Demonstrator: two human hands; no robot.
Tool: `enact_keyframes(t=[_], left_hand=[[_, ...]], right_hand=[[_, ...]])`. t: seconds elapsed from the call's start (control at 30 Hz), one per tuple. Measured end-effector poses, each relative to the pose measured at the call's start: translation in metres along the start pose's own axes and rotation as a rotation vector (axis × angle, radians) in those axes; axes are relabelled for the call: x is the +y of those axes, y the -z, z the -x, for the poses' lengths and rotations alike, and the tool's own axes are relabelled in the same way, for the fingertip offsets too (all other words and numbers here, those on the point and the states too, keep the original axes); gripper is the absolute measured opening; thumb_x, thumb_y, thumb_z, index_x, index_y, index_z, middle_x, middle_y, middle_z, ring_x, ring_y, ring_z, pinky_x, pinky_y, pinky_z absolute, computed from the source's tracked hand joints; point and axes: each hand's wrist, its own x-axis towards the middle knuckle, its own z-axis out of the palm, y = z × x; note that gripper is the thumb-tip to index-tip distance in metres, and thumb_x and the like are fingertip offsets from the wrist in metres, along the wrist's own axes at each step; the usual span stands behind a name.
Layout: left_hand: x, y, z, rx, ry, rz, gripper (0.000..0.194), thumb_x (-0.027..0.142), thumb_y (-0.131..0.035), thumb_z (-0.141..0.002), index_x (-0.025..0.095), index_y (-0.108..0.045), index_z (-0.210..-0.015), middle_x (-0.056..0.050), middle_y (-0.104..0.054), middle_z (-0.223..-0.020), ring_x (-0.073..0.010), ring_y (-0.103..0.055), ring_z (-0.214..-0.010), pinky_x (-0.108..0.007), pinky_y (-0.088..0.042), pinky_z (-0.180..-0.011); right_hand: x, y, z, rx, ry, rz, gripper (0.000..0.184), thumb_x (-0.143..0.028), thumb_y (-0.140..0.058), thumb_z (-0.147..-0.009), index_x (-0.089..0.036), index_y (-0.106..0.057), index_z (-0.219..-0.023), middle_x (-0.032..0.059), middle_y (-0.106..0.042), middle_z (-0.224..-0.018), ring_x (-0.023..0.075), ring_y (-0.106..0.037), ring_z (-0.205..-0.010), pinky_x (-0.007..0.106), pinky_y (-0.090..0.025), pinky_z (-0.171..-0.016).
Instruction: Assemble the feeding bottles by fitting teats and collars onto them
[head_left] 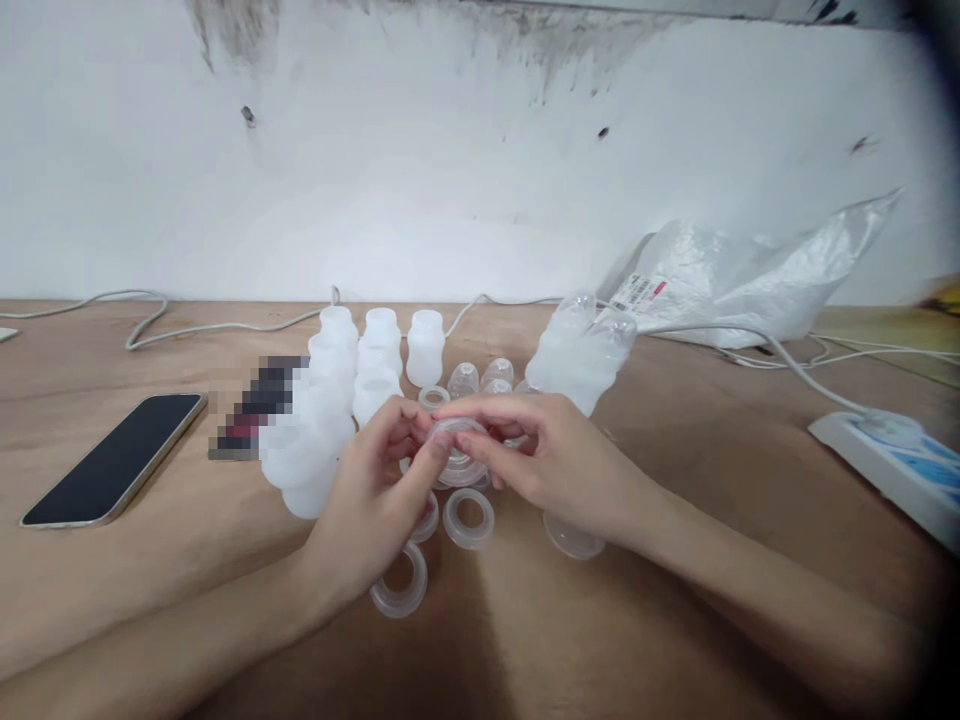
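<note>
Between my left hand [382, 480] and my right hand [547, 455] is a clear round bottle collar [459, 465], pinched by the fingers and thumbs of both. Whether a teat sits inside it I cannot tell. Just below the hands lie loose collar rings: a clear ring [469, 519] and a ring nearer me [400, 580]. Another small ring [433, 397] stands beyond my fingers. Several clear teats [496, 374] sit behind the hands, partly hidden. A clear dome-shaped cap [574, 536] lies under my right wrist.
White wavy baby bottles [377, 350] stand in rows at left. Bottles with clear caps [579, 350] stand at right. A phone [116, 460] lies left, a power strip [892, 470] right. A plastic bag [735, 280] and white cables [225, 325] lie along the wall.
</note>
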Motion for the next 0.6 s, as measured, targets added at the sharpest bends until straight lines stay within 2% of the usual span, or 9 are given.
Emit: enact_keyframes(t=[0.17, 0.37, 0.6], left_hand=[[0.000, 0.001, 0.000, -0.002, 0.035, -0.065, 0.021, 0.039, -0.050, -0.082, 0.018, -0.049, -0.079, 0.003, -0.052, -0.066, -0.0074, -0.049, -0.054, -0.015, -0.045, -0.041], [0.001, 0.000, 0.001, -0.024, 0.085, -0.063, 0.023, 0.040, -0.048, -0.083, 0.017, -0.048, -0.078, 0.004, -0.051, -0.064, -0.0072, -0.050, -0.051, -0.015, -0.045, -0.039], [0.002, -0.002, 0.002, -0.030, 0.099, -0.056, 0.020, 0.036, -0.048, -0.083, 0.017, -0.047, -0.076, 0.004, -0.051, -0.064, -0.0076, -0.048, -0.051, -0.016, -0.043, -0.038]], right_hand=[[0.002, -0.001, -0.001, 0.008, 0.000, -0.097, 0.024, -0.022, -0.050, -0.083, -0.024, -0.067, -0.100, 0.0002, -0.071, -0.093, 0.0147, -0.064, -0.080, 0.027, -0.050, -0.070], [0.002, -0.011, 0.001, 0.101, 0.032, -0.114, 0.026, -0.023, -0.048, -0.084, -0.022, -0.066, -0.103, 0.0024, -0.070, -0.095, 0.0148, -0.064, -0.081, 0.024, -0.050, -0.061], [0.000, -0.014, 0.001, 0.102, 0.005, -0.120, 0.022, -0.020, -0.049, -0.083, -0.021, -0.069, -0.093, 0.0022, -0.070, -0.093, 0.0158, -0.064, -0.081, 0.026, -0.050, -0.064]])
